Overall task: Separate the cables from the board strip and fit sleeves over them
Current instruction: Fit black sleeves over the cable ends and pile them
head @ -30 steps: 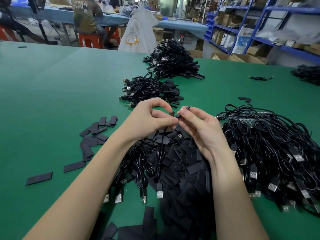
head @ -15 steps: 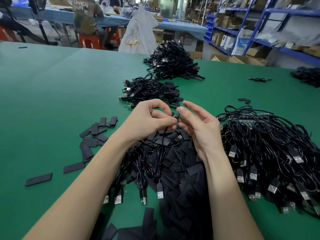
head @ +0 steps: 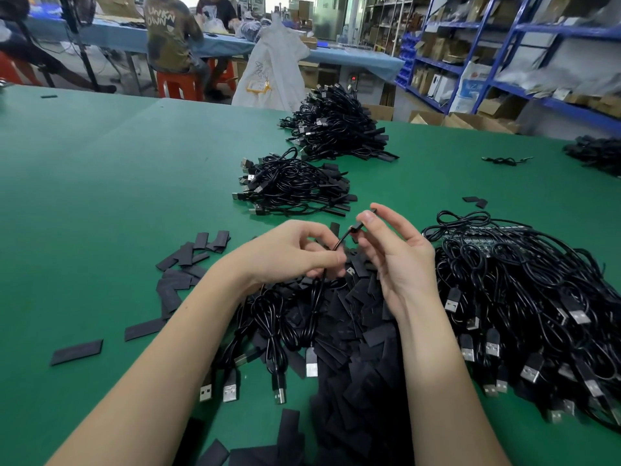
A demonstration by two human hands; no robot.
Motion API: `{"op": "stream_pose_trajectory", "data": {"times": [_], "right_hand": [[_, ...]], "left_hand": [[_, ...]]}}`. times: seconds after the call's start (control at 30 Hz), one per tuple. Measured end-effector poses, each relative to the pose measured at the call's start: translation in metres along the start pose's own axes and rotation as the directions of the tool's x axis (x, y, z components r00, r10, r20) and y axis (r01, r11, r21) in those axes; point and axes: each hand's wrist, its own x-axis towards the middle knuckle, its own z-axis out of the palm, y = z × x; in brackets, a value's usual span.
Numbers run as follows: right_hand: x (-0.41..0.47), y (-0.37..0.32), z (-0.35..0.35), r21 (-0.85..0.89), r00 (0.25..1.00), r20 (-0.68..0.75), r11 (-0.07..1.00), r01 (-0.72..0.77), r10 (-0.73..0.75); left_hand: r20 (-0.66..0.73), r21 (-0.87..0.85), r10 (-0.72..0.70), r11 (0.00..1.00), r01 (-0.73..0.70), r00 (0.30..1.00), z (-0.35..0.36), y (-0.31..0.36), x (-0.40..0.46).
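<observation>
We hold one black cable just above the near pile of sleeves; the left hand pinches the cable a little below its free tip, fingers curled round it, and the rest of the cable hangs down into the sleeve pile with its USB plug resting at that pile's near side. The right hand pinches a small dark piece at the tip between thumb and forefinger; we take it for a sleeve, though it is too small to be sure. To seat it well, we would keep the left pinch close to the tip so the cable stays stiff, align sleeve mouth with cable axis, then slide rather than push at an angle. Against the picture half a second ago, the right hand has drawn away from the left and risen, exposing more cable between them; the tangled bundle of cables right of the sleeve pile lies unchanged.
</observation>
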Motion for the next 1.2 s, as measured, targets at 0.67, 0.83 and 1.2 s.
{"op": "stream_pose_trajectory", "data": {"times": [0.67,0.83,1.2], "right_hand": [[0.006,-0.003,-0.010,-0.019,0.995,-0.083,0.999,-0.050,0.049],[0.010,0.002,-0.011,-0.050,0.996,-0.071,0.997,-0.063,0.060],[0.013,0.006,-0.011,-0.070,0.997,-0.046,0.995,-0.073,0.070]], "left_hand": [[-0.247,0.865,0.364,0.501,0.034,0.898,-0.038,0.031,0.093],[-0.153,0.980,0.434,0.184,0.079,0.888,-0.075,0.025,0.147],[-0.247,0.955,0.411,0.258,0.149,0.877,-0.079,-0.034,0.165]]}}
